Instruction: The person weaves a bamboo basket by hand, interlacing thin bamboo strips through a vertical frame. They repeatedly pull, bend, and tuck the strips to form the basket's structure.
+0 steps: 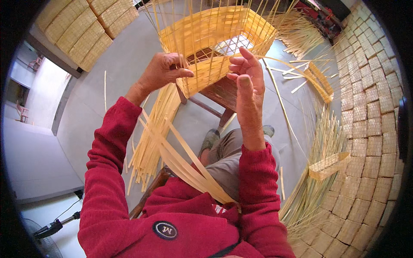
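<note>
A partly woven bamboo-strip basket [206, 29] rests tilted on a dark wooden stool [222, 92], its uprights standing loose above the weave. My left hand [166, 69] is at the near left corner, thumb and forefinger closing on an upright strip at the rim. Beside the near wall, my right hand [248, 77] is raised with its fingers apart and nothing visible in them. A long weaving strip [284, 62] trails to the right from behind that hand. Several flat strips [184, 167] lie across my lap.
A bundle of flat strips [155, 138] lies on the floor at left. On the right are thin splints [322, 138], two small woven pieces [319, 82] [326, 166] and a wall of stacked woven baskets [371, 129]. More stacks [74, 29] stand at upper left; a fan [42, 238] is at lower left.
</note>
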`<state>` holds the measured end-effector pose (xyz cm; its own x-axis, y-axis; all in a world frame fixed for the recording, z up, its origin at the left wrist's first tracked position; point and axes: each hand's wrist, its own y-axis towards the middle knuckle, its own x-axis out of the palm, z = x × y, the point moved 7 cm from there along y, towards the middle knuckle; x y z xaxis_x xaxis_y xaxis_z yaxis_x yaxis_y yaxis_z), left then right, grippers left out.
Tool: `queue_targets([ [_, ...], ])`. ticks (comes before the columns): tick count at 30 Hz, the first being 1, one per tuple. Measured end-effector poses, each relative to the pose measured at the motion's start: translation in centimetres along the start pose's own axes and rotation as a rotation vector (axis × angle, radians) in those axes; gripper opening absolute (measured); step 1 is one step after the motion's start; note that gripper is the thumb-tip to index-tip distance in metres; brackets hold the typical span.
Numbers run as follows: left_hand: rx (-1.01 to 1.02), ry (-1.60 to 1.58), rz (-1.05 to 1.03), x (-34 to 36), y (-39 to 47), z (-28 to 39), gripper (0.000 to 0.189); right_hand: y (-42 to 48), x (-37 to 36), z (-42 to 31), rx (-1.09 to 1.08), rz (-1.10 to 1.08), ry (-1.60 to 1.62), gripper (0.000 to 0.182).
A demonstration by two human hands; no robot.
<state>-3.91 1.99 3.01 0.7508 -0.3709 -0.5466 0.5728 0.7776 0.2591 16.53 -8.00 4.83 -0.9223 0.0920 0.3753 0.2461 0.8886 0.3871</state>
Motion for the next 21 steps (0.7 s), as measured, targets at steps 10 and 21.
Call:
queue_targets([
  [10,-0.178,-0.124,0.106,-5.1,-1.7,-3.5,0.011,1.1,-6.1,8.6,0.566,0.427,0.439,0.024],
  [21,-0.05,-0.06,0.723,-5.2,-5.1,-1.1,0.02,3.9,-6.7,9.7,0.408,0.363,0.451,0.012],
])
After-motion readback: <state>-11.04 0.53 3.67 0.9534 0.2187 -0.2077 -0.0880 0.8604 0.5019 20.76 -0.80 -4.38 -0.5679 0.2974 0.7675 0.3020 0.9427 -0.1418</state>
